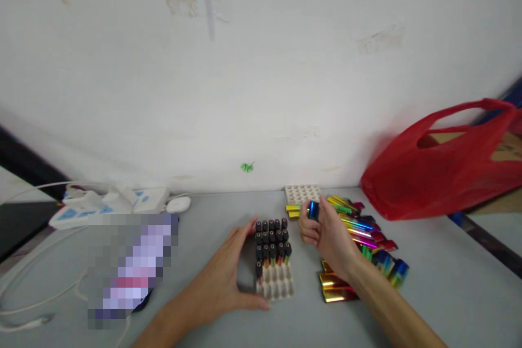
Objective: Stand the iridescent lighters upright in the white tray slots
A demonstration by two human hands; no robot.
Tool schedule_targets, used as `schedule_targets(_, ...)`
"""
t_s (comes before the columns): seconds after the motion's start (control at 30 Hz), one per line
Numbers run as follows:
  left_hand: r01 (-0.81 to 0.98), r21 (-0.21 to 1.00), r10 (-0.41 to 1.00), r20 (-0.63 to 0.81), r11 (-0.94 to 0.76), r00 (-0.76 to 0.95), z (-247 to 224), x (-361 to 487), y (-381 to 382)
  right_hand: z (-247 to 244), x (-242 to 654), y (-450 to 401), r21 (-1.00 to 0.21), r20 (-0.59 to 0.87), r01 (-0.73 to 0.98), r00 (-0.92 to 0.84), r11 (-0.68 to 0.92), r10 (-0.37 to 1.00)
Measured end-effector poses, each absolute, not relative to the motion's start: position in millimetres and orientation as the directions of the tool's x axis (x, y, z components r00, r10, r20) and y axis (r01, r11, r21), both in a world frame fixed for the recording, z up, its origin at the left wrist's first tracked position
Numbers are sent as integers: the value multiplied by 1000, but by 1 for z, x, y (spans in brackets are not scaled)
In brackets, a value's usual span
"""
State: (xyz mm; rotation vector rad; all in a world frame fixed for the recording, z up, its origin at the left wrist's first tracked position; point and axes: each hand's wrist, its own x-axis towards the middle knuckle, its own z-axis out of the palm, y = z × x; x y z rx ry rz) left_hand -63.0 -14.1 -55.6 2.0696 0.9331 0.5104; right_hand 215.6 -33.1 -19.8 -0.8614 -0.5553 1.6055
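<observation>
A pale tray of small pockets (275, 289) lies on the grey table, its far rows filled with black-topped small tubes (272, 237) standing upright. One more black-topped tube stands at the left of the following row; the nearer pockets are bare. My left hand (216, 277) spans the tray's left side, thumb at the near corner and fingertips at the far corner. To the right of the tray, raised, my right hand (326, 234) is closed around a shiny blue cap-like tube (312, 210). Its lower end is hidden by the fingers.
Shiny coloured tubes (359, 231) lie piled beyond my right forearm, with gold ones (336, 289) nearer. A second pale tray (302, 193) is by the wall. A red bag (428, 174) stands right. A power strip (150, 199), cables and a blurred-out phone-like object (136, 272) lie left.
</observation>
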Motion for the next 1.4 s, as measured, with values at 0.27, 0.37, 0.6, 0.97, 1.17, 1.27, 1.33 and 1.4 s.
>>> schedule_targets(0.27,435,795,759,49,-423,649,-58,-64,-14,-16,210,-37,-792,-235,-549,-128,-266,963)
schedule_targets(0.37,437,795,759,44,-420,650,-56,-64,-14,-14,206,-39,-783,-225,-556,-161,-277,961)
schedule_targets(0.6,432,796,758,52,-425,650,-57,-64,-14,-23,207,-34,-807,-235,-546,-53,-226,970)
schedule_targets(0.97,430,792,753,57,-434,655,-58,-64,-14,-36,213,-33,-839,-227,-478,-126,-260,966)
schedule_targets(1.17,447,784,759,48,-431,649,-57,-63,-14,-33,210,-37,-838,-273,-460,-110,-293,956)
schedule_targets(1.27,443,788,760,48,-427,648,-55,-63,-15,-27,209,-39,-833,-303,-456,-100,-314,948)
schedule_targets(1.33,439,791,761,50,-425,647,-54,-62,-15,-24,208,-40,-832,-306,-460,-85,-309,948)
schedule_targets(1.4,437,795,763,51,-422,644,-54,-63,-16,-23,207,-40,-836,-295,-465,-66,-291,953)
